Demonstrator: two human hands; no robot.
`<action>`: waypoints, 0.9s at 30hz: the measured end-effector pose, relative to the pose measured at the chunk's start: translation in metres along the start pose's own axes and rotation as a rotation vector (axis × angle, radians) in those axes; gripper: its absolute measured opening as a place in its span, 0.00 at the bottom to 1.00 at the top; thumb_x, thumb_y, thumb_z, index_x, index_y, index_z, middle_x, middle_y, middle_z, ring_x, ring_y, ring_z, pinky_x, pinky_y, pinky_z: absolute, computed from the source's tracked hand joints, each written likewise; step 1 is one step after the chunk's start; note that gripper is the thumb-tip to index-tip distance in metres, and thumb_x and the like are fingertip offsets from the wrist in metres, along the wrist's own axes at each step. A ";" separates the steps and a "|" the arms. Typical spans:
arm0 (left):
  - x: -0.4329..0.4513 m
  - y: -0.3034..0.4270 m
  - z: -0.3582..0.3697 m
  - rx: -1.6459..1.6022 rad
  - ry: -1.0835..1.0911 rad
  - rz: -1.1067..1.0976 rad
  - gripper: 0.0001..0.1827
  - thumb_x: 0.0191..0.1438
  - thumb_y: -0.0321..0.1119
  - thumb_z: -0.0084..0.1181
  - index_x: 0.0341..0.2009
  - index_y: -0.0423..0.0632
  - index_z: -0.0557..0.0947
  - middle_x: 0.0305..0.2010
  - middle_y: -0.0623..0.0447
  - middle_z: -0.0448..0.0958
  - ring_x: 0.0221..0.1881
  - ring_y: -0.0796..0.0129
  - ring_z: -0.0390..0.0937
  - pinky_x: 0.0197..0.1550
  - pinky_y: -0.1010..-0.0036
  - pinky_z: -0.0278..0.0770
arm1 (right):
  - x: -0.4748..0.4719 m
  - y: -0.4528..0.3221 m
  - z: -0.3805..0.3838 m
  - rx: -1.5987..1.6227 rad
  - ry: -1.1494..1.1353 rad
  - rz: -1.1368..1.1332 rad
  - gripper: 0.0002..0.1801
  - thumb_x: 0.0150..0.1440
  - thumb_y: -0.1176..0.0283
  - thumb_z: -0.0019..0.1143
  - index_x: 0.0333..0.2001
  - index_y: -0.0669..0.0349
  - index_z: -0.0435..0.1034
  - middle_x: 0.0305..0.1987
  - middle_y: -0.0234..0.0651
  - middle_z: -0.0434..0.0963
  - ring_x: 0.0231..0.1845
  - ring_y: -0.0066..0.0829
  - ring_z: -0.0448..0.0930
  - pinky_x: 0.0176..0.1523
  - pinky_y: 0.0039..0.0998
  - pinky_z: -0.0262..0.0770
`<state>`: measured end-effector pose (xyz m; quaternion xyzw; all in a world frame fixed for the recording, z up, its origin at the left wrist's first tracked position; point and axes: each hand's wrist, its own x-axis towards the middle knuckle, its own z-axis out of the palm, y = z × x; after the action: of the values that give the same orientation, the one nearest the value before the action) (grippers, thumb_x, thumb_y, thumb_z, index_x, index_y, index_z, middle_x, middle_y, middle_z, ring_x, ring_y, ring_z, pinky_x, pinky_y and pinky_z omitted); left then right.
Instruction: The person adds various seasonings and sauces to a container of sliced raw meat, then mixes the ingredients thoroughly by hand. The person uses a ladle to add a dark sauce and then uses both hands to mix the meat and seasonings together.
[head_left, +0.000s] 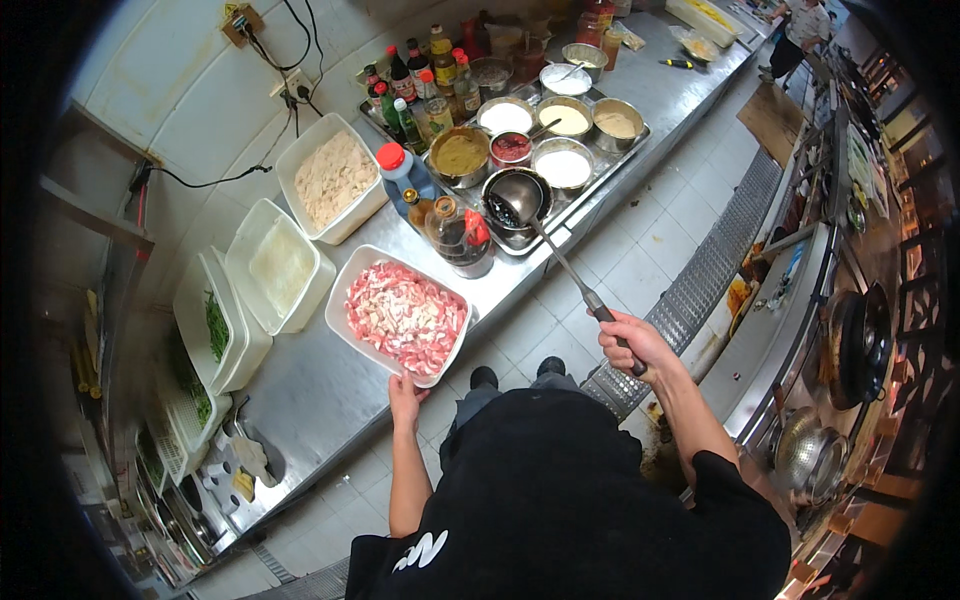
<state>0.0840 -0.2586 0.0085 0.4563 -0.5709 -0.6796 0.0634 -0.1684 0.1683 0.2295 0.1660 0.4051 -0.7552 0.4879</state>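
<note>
My right hand (634, 346) grips the dark handle of a long metal ladle (559, 255). The ladle's bowl rests over a metal pot of dark sauce (504, 211), hiding part of it. My left hand (407, 396) holds the near rim of a white plastic tub (339, 313). Sliced raw pink meat (397, 330) fills the tub, with white powder scattered over its middle. Just beyond the tub stands a large bottle of dark liquid (459, 238) with a red piece at its side. Metal bowls of white powder (564, 168) and red paste (511, 147) sit by the sauce.
On the steel counter (315, 405) are a tub of pale minced food (336, 178), a tub with a pale bottom (281, 259) and tubs of greens (216, 326). Seasoning bottles (437, 105) crowd the wall. Woks (851, 345) stand to the right; another person (806, 30) is far off.
</note>
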 end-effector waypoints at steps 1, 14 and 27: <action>0.000 0.002 0.003 0.003 0.002 -0.001 0.18 0.75 0.52 0.47 0.53 0.51 0.72 0.46 0.53 0.79 0.40 0.68 0.80 0.42 0.66 0.85 | -0.001 -0.001 -0.001 0.071 -0.018 0.008 0.16 0.71 0.74 0.50 0.61 0.59 0.66 0.28 0.25 0.67 0.15 0.11 0.61 0.17 0.17 0.57; 0.001 0.006 0.004 0.032 0.030 0.032 0.16 0.74 0.46 0.49 0.50 0.44 0.73 0.42 0.51 0.80 0.36 0.70 0.79 0.37 0.72 0.81 | -0.048 0.018 0.076 -0.176 0.063 -0.262 0.28 0.71 0.76 0.46 0.74 0.63 0.57 0.27 0.27 0.64 0.13 0.12 0.59 0.15 0.16 0.54; -0.002 0.000 0.004 0.050 0.103 0.068 0.18 0.72 0.47 0.53 0.43 0.43 0.74 0.38 0.51 0.80 0.34 0.70 0.80 0.33 0.70 0.84 | -0.018 0.095 0.101 -1.270 -0.103 -0.529 0.35 0.63 0.82 0.57 0.73 0.64 0.60 0.40 0.42 0.81 0.29 0.37 0.82 0.35 0.35 0.79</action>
<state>0.0823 -0.2544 0.0088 0.4725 -0.5987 -0.6383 0.1044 -0.0626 0.0820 0.2608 -0.2924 0.7723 -0.4721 0.3084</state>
